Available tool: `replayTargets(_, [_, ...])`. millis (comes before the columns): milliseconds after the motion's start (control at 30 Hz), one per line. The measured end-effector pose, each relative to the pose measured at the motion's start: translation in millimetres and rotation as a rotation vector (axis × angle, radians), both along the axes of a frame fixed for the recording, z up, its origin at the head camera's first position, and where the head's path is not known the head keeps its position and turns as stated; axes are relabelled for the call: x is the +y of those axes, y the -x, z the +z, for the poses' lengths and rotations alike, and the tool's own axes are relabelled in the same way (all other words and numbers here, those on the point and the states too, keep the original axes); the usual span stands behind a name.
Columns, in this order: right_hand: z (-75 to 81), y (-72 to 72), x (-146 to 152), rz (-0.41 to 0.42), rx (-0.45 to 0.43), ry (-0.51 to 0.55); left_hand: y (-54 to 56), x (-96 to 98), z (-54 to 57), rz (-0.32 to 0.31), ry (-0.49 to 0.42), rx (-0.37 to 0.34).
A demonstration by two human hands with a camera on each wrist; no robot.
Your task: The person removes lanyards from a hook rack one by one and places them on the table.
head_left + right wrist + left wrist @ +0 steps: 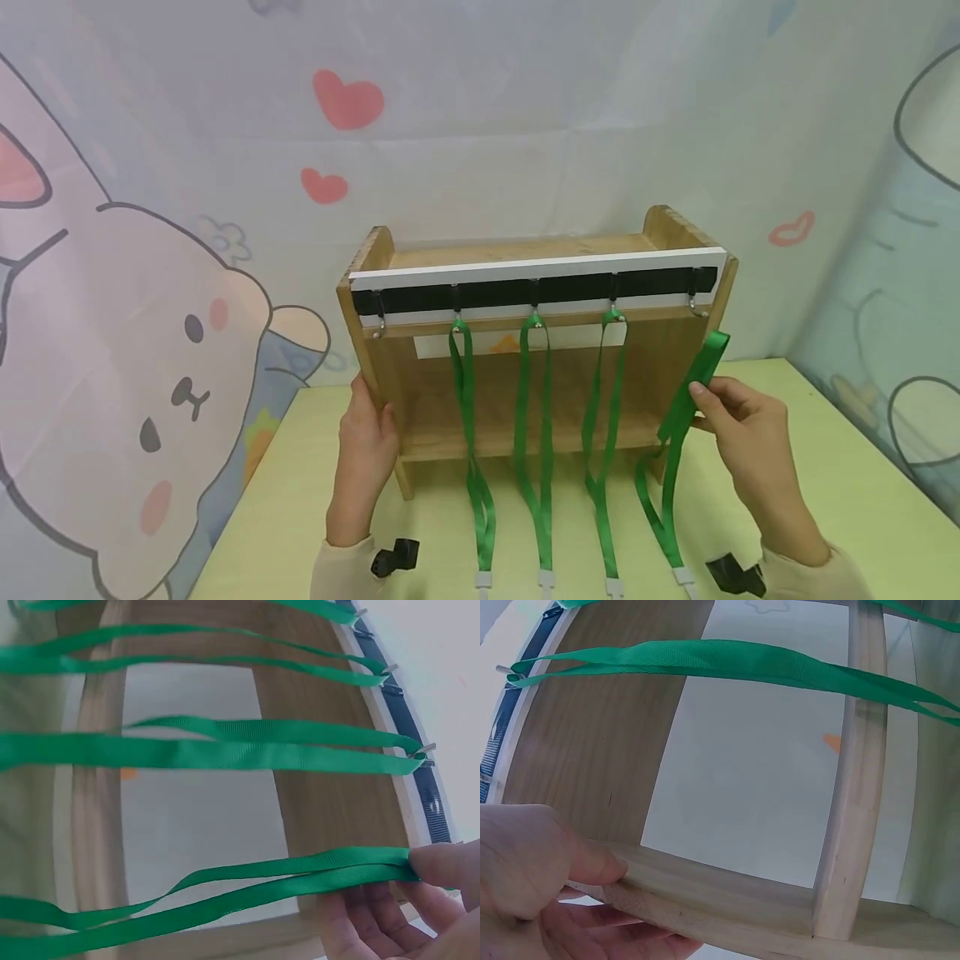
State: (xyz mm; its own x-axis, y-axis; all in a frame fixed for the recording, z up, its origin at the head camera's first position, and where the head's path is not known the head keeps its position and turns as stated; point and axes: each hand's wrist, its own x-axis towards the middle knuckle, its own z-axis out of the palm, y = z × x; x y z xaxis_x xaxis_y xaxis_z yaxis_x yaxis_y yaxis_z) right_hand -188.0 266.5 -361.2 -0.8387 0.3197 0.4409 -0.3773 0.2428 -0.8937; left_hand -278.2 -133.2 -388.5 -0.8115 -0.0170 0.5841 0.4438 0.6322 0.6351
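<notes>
My left hand (363, 433) grips the left side panel of a wooden rack (675, 225), its thumb on the inner side in the left wrist view and its fingers outside. A green lanyard (678, 412) is pinched near its top loop by my right hand (750, 425), thumb in front. This loop stands just below and beside the rightmost hook (697, 308), which is bare. The lanyard's lower end hangs down to a white clip (682, 577). Three other green lanyards, left (465, 392), middle (547, 400) and right (617, 392), hang from the hooks between.
The leftmost hook (379, 329) is bare. A black strip (495, 295) on a white board carries the hooks along the rack's front. The rack stands on a pale yellow-green table (292, 467), before a cartoon-printed backdrop (525, 100).
</notes>
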Motion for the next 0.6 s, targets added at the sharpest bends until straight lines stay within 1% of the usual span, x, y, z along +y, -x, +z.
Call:
replayTargets(100, [-3.0,-1.0,0.2,0.085,-0.018,0.125,-0.2,0.1,0.4,0.000,-0.005,-0.011])
replayTargets(167, [-4.8,-2.2,-0.1,0.125,-0.035,0.186,0.0,0.3,1.1,-0.001,-0.006,-0.014])
replayTargets(233, [-7.2,-3.3,0.0,0.148,-0.064,0.220,0.4,0.3,1.4,0.000,-0.007,-0.012])
replayTargets(300, [-10.8,-5.3,0.8,0.163,-0.098,0.227,0.3,0.4,0.9,0.002,-0.004,-0.008])
replayTargets(433, [-20.9,-9.2,4.8,0.192,-0.185,0.208,-0.5,0.7,-1.5,0.009,0.002,0.015])
replayTargets(600, [-34.9,-12.4,8.6,0.246,-0.254,0.205,-0.9,0.6,-2.0,0.014,0.006,0.040])
